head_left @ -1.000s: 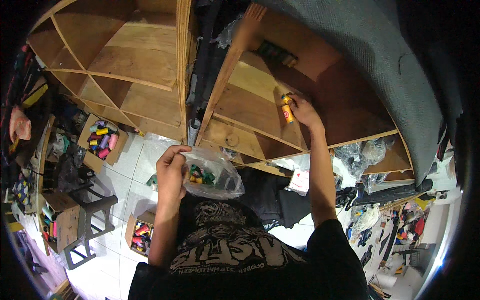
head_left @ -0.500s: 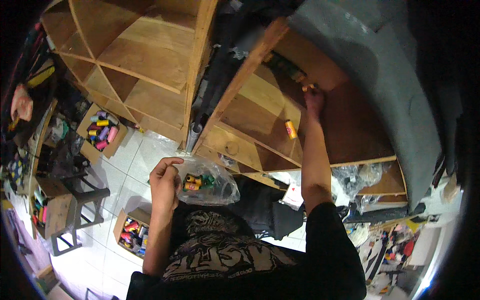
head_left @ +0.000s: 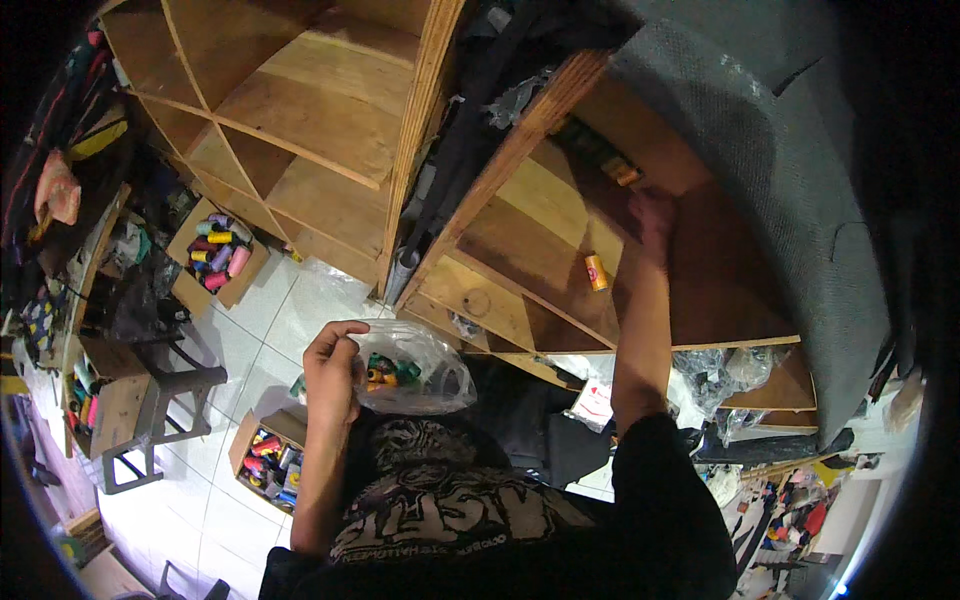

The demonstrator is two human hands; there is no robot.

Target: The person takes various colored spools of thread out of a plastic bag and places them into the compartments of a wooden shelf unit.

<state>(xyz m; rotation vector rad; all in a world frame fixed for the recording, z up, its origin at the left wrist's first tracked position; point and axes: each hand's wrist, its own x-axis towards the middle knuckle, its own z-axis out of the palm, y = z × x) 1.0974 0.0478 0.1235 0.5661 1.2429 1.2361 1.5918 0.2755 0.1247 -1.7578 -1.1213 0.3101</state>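
Observation:
My left hand (head_left: 333, 372) grips the rim of a clear plastic bag (head_left: 420, 368) with several green, yellow and orange thread spools inside, held at chest height. My right hand (head_left: 655, 214) reaches into a dark wooden shelf compartment; it is blurred and I cannot tell whether it holds anything. An orange thread spool (head_left: 596, 272) stands on the shelf board just left of my right forearm. A row of dark spools with an orange one (head_left: 615, 166) lies on the shelf above that hand.
A wooden shelf unit (head_left: 300, 120) with bare compartments stands at left. Cardboard boxes of coloured thread spools (head_left: 215, 255) (head_left: 268, 466) sit on the white tiled floor. A grey plastic stool (head_left: 155, 410) stands at left. Plastic bags (head_left: 715, 375) and clutter fill the lower right.
My right hand let go of the orange spool, left it on the shelf board, went up to the row of spools, then dropped back slightly. The bag stays in my left hand.

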